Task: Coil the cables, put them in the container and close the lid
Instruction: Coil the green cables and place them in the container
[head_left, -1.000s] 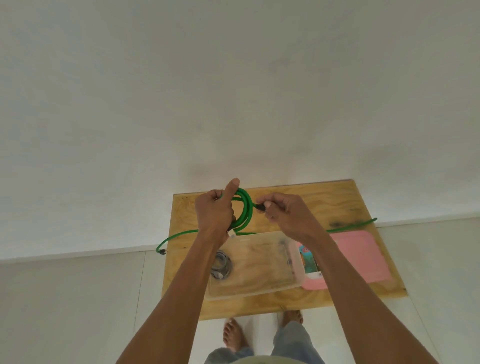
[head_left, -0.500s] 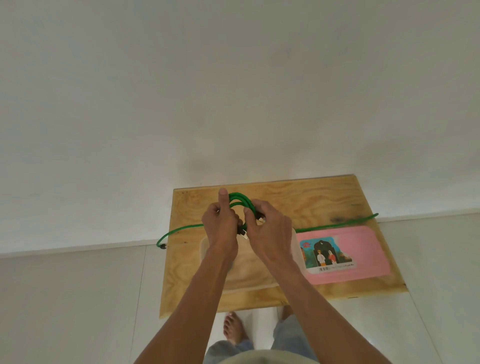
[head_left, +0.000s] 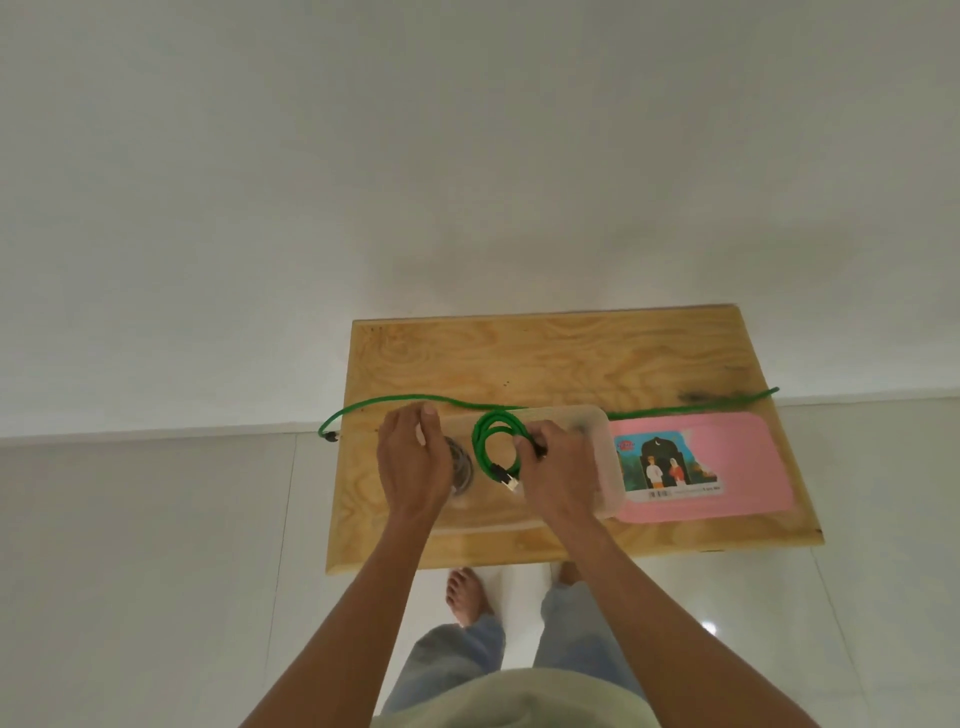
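A view from above looks down a person's two bare arms to a small wooden table (head_left: 545, 358) set against a white wall. A clear plastic container (head_left: 605, 457) sits open on the table, near its front edge. A green coil (head_left: 493, 447) of cable is inside the container, near its middle, with a plug end pointing toward the viewer. The right hand (head_left: 558, 467) is over the container, its fingers curled and pinching the coil at its right side. The left hand (head_left: 413, 462) hovers over the container's left end with its fingers loosely spread and slightly bent, holding nothing. Under that hand, a grey coil (head_left: 460, 465) lies in the container's left part, partly hidden.

A second green cable (head_left: 415, 400) stretches uncoiled across the table behind the container, its left end hanging past the table's left edge and its right end running off the right edge. A pink lid (head_left: 727, 457) with a picture label lies flat on the table just right of the container. Below the table, bare feet and jeans show on a pale tiled floor.
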